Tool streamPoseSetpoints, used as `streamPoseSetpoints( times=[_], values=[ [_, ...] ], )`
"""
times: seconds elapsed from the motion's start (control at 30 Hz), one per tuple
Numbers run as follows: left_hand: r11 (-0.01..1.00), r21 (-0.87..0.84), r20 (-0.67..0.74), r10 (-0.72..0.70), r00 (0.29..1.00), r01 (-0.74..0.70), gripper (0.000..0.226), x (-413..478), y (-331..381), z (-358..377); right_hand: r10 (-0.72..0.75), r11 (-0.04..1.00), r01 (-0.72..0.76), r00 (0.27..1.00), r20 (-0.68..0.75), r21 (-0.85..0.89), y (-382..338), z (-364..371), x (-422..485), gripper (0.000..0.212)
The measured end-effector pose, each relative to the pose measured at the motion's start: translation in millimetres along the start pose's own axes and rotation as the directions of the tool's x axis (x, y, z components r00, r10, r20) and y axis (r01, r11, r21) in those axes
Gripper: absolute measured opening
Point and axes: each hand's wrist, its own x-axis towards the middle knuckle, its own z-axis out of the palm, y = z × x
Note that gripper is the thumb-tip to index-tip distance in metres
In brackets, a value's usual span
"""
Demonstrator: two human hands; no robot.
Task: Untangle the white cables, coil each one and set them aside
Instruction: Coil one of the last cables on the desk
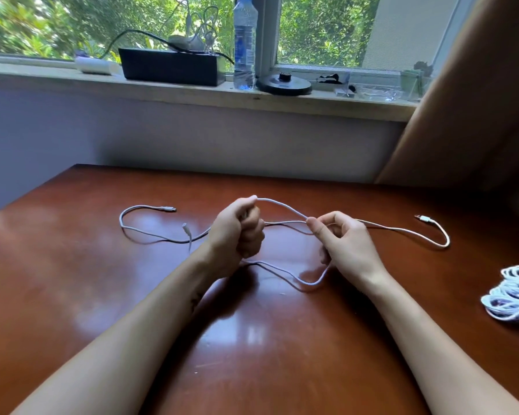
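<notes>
White cables (282, 205) lie crossed on the brown table (72, 280). My left hand (237, 229) grips a bundle of cable in its fist, with a strand arching out of the top toward the right. My right hand (342, 244) pinches that strand between thumb and forefinger. A loop (309, 281) hangs down between both hands onto the table. One plug end (170, 209) lies at the left, a second short end (186, 227) near it, and another plug (423, 218) at the right.
A pile of coiled white cables (513, 298) sits at the table's right edge. The windowsill behind holds a black box (168, 67), a water bottle (244, 46) and a round black base (283, 83). A brown curtain (477, 100) hangs at the right.
</notes>
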Motion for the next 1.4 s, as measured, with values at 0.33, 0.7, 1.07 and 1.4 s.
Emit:
streamPoseSetpoints(
  times=[0.33, 0.7, 1.07, 1.4],
  values=[
    [0.814, -0.567, -0.079, 0.096, 0.992, -0.124, 0.053, 3.6, 13.6, -24.7, -0.016, 1.0, 0.009, 0.973, 0.229, 0.029, -3.0, 4.0, -8.9, 0.013],
    [0.718, -0.681, -0.133, 0.076, 0.988, -0.147, 0.032, 5.4, 15.2, -21.6, -0.206, 0.946, 0.245, 0.959, 0.193, -0.212, 9.8, 6.6, -4.8, 0.006],
    [0.949, -0.119, -0.35, 0.235, 0.907, -0.291, 0.042, 20.5, -0.5, -11.6, -0.211, 0.976, 0.218, 0.948, 0.237, -0.003, -8.3, 18.8, -15.6, 0.01],
    [0.792, 0.494, -0.169, 0.493, 0.853, -0.36, 0.052, 10.8, -9.0, -4.6, -0.054, 0.923, -0.007, 0.987, 0.149, 0.384, -17.9, 21.5, -17.4, 0.012]
  ],
)
